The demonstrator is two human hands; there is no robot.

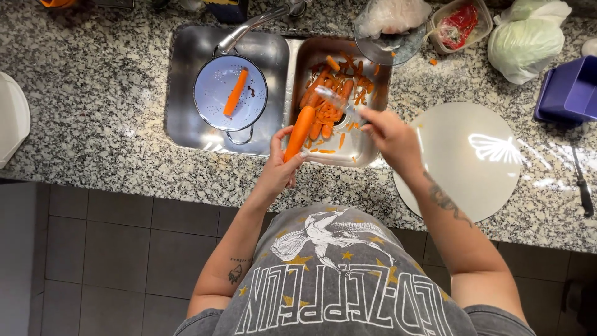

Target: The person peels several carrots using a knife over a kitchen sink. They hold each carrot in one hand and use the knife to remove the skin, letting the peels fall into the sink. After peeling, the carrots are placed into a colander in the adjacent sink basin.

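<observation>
Two hands work over the sink [186, 74]: the left hand [278, 167] grasps a carrot [300, 132]; the right hand [390, 134] clenches a blurred peeler [333, 98].

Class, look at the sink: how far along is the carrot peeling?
Done: one peeled carrot lies in the blue colander. In hand: the left hand holds a carrot over the right basin; the right hand works a peeler, blurred. Left: several carrots lie among peelings there; whether they are peeled is unclear.
</observation>
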